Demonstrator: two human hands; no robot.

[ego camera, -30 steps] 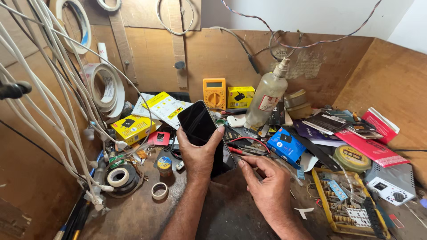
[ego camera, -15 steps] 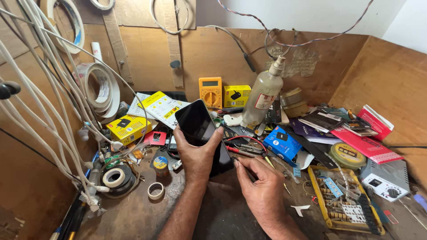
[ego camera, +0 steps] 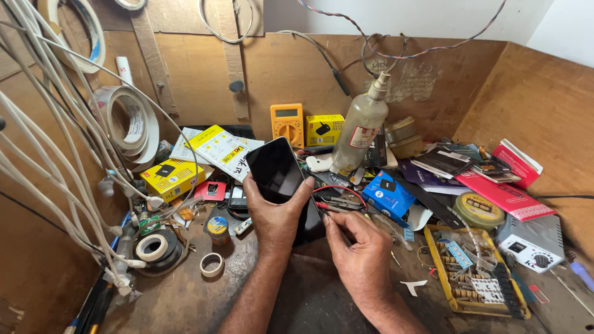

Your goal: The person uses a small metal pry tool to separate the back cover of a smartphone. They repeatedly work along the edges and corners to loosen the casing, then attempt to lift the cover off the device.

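— Where's the phone (ego camera: 276, 170)?
— Our left hand (ego camera: 275, 216) grips it upright above the worktop (ego camera: 185, 297), its glossy black glass facing us.
— The right hand (ego camera: 359, 247)?
— Just beside, pinching thin red and black probes (ego camera: 337, 205).

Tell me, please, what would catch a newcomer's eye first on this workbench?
Most likely the black phone with its dark screen, held up at the centre by the left hand, while the right hand rests beside it by a thin tool. Behind stand a yellow multimeter and a clear spray bottle against the wooden back wall, and white cables hang thickly down the left side.
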